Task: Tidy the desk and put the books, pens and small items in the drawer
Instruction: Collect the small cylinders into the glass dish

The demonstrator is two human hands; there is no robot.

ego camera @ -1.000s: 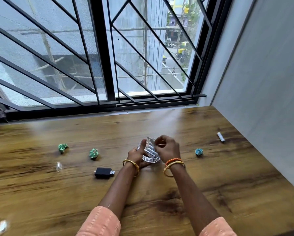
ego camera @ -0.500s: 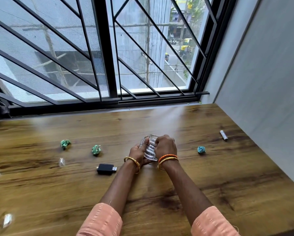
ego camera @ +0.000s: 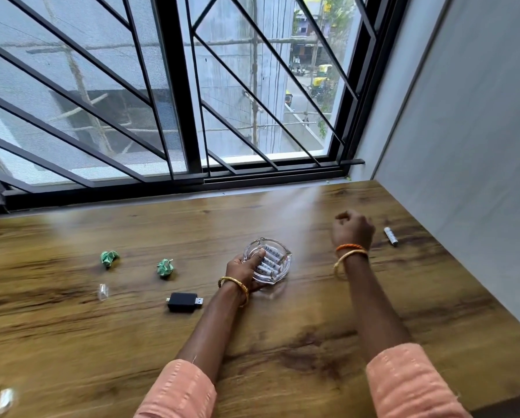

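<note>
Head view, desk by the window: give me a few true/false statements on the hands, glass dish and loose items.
1. The left hand grips the glass dish. True.
2. The dish is empty. False: white batteries lie in it.
3. The right hand holds the dish too. False: it is off the dish, near a loose battery.
4. Two green paper balls lie left of the dish. True.
5. The black USB adapter is inside the dish. False: it lies on the desk.

Only a partial word ending "bright" reads on a battery [ego camera: 263, 269] in the glass dish [ego camera: 284, 268].
</note>
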